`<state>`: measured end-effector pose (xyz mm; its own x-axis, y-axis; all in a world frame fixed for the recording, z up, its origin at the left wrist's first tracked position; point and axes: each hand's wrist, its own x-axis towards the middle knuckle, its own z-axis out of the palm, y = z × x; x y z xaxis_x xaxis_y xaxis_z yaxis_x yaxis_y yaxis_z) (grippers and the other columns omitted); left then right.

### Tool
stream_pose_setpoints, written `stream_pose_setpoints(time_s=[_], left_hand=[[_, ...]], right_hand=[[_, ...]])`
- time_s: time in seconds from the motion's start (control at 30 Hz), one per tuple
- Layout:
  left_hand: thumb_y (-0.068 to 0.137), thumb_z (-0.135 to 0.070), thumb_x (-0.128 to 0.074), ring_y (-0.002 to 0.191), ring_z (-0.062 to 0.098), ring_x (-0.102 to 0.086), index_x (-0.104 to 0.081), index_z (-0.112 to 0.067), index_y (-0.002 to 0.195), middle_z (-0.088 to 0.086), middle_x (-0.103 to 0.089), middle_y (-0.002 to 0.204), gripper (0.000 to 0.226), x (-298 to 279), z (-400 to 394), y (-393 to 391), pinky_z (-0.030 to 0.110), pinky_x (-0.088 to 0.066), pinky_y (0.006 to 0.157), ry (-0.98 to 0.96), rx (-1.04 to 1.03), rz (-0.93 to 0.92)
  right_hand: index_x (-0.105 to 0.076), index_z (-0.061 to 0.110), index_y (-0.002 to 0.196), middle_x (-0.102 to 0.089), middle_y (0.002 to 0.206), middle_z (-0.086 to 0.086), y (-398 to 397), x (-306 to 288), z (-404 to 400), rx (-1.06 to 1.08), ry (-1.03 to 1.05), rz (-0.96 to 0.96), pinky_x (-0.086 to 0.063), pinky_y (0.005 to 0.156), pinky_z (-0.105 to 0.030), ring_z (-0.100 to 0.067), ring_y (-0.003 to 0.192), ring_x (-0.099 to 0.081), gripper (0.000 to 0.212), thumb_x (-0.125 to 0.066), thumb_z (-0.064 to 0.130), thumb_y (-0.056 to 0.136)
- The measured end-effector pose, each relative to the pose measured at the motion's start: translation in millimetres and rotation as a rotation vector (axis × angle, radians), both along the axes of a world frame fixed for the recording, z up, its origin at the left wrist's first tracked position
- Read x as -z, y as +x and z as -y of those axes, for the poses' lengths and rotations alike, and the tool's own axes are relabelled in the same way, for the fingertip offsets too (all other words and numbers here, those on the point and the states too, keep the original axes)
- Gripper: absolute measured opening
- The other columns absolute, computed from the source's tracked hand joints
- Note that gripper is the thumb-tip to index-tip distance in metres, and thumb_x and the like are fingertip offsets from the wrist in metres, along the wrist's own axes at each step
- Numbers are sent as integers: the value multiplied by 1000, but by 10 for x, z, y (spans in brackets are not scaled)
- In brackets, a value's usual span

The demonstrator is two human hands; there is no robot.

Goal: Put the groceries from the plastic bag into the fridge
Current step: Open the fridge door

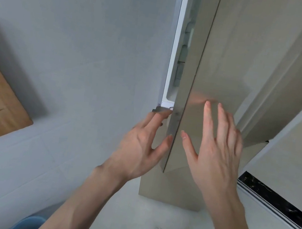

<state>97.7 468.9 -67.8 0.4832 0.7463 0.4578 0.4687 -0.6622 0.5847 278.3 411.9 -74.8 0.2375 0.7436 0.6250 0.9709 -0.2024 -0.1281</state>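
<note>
Pale floor (148, 223); fridge (223, 66) upright on it; blue object (29, 225) at lower edge

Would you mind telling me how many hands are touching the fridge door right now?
1. The left hand has fingers on the fridge door at its edge. The right hand hovers open before the door's front; contact there is unclear.
</note>
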Motion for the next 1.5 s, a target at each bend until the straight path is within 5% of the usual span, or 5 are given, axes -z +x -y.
stream_pose_setpoints(time_s=[0.13,0.4,0.63,1.27,1.5], left_hand=[[102,-41,-46,112,21,-60,-49,-21,143,-8,-56,134,46,99,205,-231,37,-52,88,144,-61,-148],[100,-47,-44,123,23,-56,-55,-18,140,-3,-60,135,51,178,397,-432,37,-44,101,238,-129,-265],[99,-50,-41,124,24,-56,-55,-18,139,-2,-61,136,53,150,462,-374,41,-45,103,232,-173,-216],[100,-49,-42,124,24,-53,-53,-18,140,-2,-58,137,52,138,746,65,40,-42,104,225,-108,-220],[100,-45,-47,123,24,-53,-54,-17,139,-2,-59,136,48,216,880,164,40,-43,102,232,-124,-222]], right_hand=[[-17,16,164,-26,167,-13,-178,25,412,71,-9,-13,-34,117,-55,-36,151,-30,79,-42,59,102],[-41,14,156,-37,161,-14,-608,-130,966,44,220,39,-47,97,-46,-36,129,-52,60,-55,39,103],[-36,16,159,-38,161,-6,-395,-190,874,-204,23,44,-43,114,-40,-25,143,-45,61,-52,40,105],[-42,7,153,-53,148,-18,20,-178,1617,232,-79,4,-52,106,-45,-34,133,-56,65,-41,46,102],[-37,15,156,-49,155,-8,249,-83,1644,95,-228,-16,-41,117,-41,-27,142,-48,66,-40,55,103]])
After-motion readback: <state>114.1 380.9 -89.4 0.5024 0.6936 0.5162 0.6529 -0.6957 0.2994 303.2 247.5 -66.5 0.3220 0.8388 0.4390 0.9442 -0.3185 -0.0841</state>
